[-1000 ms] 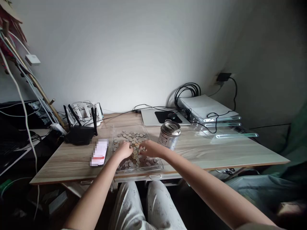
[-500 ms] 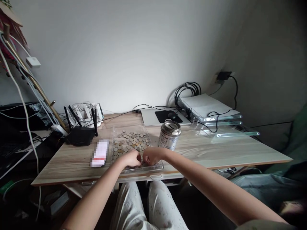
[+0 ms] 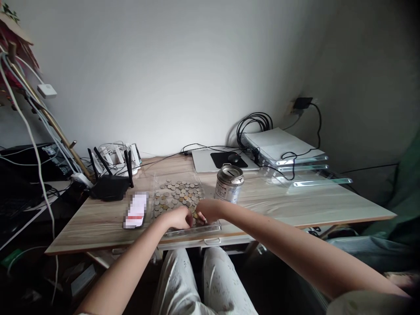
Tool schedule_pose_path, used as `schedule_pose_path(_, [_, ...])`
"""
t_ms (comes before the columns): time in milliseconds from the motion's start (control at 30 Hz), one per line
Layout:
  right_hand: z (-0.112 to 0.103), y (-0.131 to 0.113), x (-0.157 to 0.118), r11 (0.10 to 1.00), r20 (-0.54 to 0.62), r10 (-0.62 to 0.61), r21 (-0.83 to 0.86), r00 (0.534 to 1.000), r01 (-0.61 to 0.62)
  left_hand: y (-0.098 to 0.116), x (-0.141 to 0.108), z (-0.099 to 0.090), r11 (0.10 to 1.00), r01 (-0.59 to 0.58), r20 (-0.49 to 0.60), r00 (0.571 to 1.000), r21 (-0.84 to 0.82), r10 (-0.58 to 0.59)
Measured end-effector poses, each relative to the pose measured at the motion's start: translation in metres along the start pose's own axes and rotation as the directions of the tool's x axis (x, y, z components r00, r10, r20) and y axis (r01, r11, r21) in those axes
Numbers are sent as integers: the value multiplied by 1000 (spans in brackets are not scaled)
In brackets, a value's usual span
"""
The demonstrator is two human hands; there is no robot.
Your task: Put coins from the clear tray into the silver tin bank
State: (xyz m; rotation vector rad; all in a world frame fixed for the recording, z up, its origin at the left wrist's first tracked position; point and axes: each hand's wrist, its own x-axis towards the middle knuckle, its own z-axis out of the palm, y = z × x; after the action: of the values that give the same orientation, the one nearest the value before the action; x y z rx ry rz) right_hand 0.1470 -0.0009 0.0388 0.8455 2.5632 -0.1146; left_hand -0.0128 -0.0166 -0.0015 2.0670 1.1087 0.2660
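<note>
Many loose coins (image 3: 180,192) lie spread over a clear plastic tray (image 3: 212,227) near the desk's front edge. Over the tray's near left part, my left hand (image 3: 181,217) is bent down with its fingers curled among the coins. My right hand (image 3: 208,211) is close beside it on the right, fingers drawn together and pointing down at the tray. What either hand pinches, if anything, is hidden by the fingers. Just behind my right hand stands a round metal coin bank (image 3: 229,181) with a slot in its lid.
Left of the tray lie a phone (image 3: 136,211) with a blurred screen and a black router (image 3: 110,187). Toward the wall are a closed silver laptop (image 3: 203,161), a black mouse (image 3: 234,158) on its pad, and stacked clear trays (image 3: 285,148) with paper. Black cables trail across the desk.
Both hands stay low over the near side of the tray, with only small finger shifts. The right hand's fingertips show a little more. The view has turned slightly.
</note>
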Motion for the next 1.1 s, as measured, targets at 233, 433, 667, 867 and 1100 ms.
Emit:
schedule_pose_path(233, [-3, -3, 1, 993, 50, 79, 81, 996, -83, 0, 2, -4, 997, 79, 57, 995, 17, -80])
schedule_pose_path(433, [5, -1, 12, 984, 66, 137, 103, 988, -143, 3, -4, -1, 989, 118, 37, 993, -93, -115])
schedule_pose_path(667, [-5, 21, 11, 949, 54, 126, 286, 991, -137, -4, 2, 17, 406, -103, -287, 859, -908, -423])
schedule_pose_path(867, [-28, 24, 6, 855, -193, 201, 513, 960, -76, -1, 27, 22, -171, -268, -131, 819, -948, -559])
schedule_pose_path(1100, [-23, 10, 14, 840, -435, 393, 528, 810, -124, 4, 32, 27, -308, -304, -119, 858, -902, -500])
